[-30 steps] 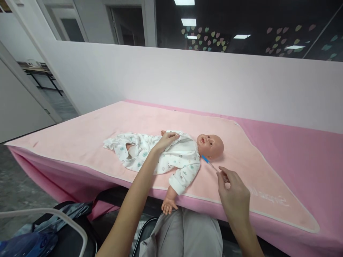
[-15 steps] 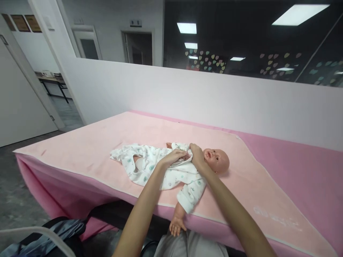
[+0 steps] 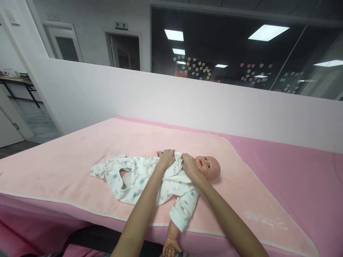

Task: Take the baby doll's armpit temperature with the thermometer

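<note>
A baby doll (image 3: pixel 211 168) lies on its back with its head to the right, dressed in a white printed romper (image 3: pixel 144 178). My left hand (image 3: pixel 166 159) rests on the far side of its chest, fingers stretched over the cloth near the doll's far hand; the fingertips are partly hidden. At the neckline, my right hand (image 3: pixel 189 166) is closed on the edge of the romper, just beside the doll's chin. The doll's near arm (image 3: pixel 173 233) sticks out of its sleeve and hangs over the table's front edge. An opening in the romper's lower part shows the doll's leg and something white.
A peach mat (image 3: pixel 80 142) covers the table, over a pink cloth (image 3: pixel 294 171). Behind the table stands a white half wall (image 3: pixel 187 100) with dark glass above. A doorway with a small table (image 3: pixel 18 82) is at the left.
My left hand has moved from the romper's chest opening to the far side of the chest. The front flap now covers the chest more. The camera view has shifted.
</note>
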Available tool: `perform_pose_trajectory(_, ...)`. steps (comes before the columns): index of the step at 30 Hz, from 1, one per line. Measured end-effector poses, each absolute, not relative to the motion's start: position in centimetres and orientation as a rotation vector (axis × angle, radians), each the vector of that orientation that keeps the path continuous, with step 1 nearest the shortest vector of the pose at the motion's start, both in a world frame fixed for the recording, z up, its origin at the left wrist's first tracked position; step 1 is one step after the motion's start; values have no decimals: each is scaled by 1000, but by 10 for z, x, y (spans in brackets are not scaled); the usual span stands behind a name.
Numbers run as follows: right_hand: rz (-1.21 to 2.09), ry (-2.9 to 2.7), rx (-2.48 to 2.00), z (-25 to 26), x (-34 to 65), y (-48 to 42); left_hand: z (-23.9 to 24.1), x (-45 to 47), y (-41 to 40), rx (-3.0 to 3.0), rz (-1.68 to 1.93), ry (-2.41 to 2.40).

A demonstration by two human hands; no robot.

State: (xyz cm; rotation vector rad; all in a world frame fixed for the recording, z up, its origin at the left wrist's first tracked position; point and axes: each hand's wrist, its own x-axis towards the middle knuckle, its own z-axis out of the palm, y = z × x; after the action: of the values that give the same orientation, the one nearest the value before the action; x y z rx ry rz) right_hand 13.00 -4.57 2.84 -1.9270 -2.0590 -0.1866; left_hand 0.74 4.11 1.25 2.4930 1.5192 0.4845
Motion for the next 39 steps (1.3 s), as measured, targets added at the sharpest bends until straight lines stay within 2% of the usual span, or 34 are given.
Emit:
perform_pose_trajectory(9, -294, -2199, -1946, 41, 128, -77, 13, 2, 40, 2627, 347, 1574)
perform_pose_trajectory(16, -465, -2253, -1626, 25, 149, -131, 12, 2, 38, 2797, 436, 1517)
perform_pose_trajectory(18, -389, -2115, -1534, 34, 166, -133, 11, 2, 40, 2854, 474, 1468)
perform_pose_trajectory(21, -183, -1751, -1548, 48, 203, -120, 12, 2, 43, 2823, 342, 1423)
perform_pose_trajectory(27, 532, -1278, -1402, 36, 254, -80, 18, 4, 41, 2720, 205, 1496)
perform_pose_trajectory(39, 817, -918, -1110, 8, 260, -81, 19, 6, 42, 2652, 212, 1517)
